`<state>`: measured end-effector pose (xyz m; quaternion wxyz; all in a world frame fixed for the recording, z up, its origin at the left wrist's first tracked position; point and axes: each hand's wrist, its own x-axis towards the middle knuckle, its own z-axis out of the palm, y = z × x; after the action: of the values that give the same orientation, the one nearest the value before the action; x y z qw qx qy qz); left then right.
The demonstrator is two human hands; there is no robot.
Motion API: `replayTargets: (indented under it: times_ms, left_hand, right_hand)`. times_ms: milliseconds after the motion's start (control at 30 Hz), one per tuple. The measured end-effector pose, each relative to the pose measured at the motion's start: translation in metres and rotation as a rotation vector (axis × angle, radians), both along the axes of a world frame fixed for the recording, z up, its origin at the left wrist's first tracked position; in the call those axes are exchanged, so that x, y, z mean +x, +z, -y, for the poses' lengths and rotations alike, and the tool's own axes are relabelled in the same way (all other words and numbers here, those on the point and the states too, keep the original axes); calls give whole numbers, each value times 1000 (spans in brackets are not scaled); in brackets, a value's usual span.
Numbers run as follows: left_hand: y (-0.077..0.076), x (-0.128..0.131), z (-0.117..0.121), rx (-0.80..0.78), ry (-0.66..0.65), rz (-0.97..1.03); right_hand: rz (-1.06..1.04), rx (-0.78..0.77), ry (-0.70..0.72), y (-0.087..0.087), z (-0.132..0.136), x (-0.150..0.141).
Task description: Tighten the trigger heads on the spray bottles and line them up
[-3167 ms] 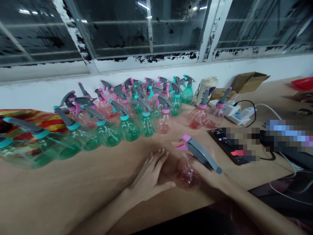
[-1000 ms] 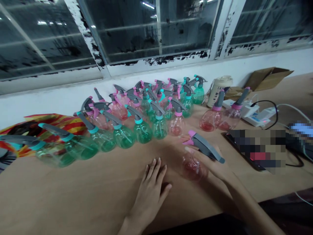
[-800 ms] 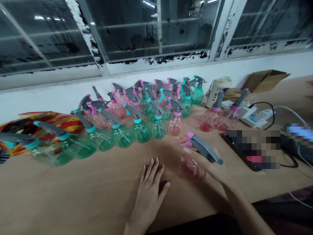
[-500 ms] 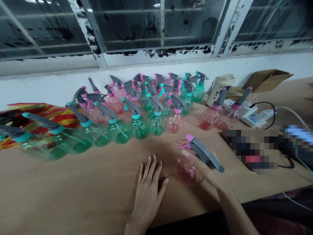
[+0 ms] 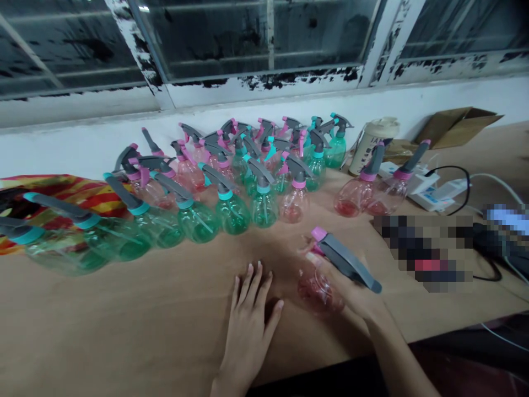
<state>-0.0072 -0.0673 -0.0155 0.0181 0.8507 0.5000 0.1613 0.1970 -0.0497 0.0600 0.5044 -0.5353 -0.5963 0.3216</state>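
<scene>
My right hand (image 5: 345, 284) is wrapped round the neck of a pink spray bottle (image 5: 316, 286) with a grey and pink trigger head, held near the table's front. The fingertips show on the far side of the neck; the bottle is see-through and tilted. To its left, my left hand (image 5: 250, 314) lies flat on the brown tabletop (image 5: 144, 325) with its fingers spread, holding nothing. Beyond both hands stands a curved front row of green spray bottles (image 5: 233, 212), ending in a pink spray bottle (image 5: 294, 204). Two more pink spray bottles (image 5: 351, 198) stand to the right.
More pink and green spray bottles crowd behind the front row, against the white wall. A red and yellow bag (image 5: 95, 193) lies at left. At right are a cream cup (image 5: 374, 143), an open cardboard box (image 5: 460, 129), a white power strip (image 5: 433, 196) and cables.
The view has shifted slightly, so the bottles on the left appear farther left. Both hands keep almost the same places, and the right hand still holds the pink spray bottle.
</scene>
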Motion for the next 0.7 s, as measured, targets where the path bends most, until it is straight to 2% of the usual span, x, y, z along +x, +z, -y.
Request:
replayTargets:
  times_ms: [100, 267, 700]
  left_hand:
    - [1, 0, 0, 5, 0, -8]
    - [1, 0, -1, 16, -5, -14]
    - [2, 1, 3, 44, 20, -45]
  right_hand:
    - [-46, 16, 43, 3, 3, -2]
    - [-33, 37, 21, 3, 7, -5]
    - [-53, 58, 89, 1, 5, -1]
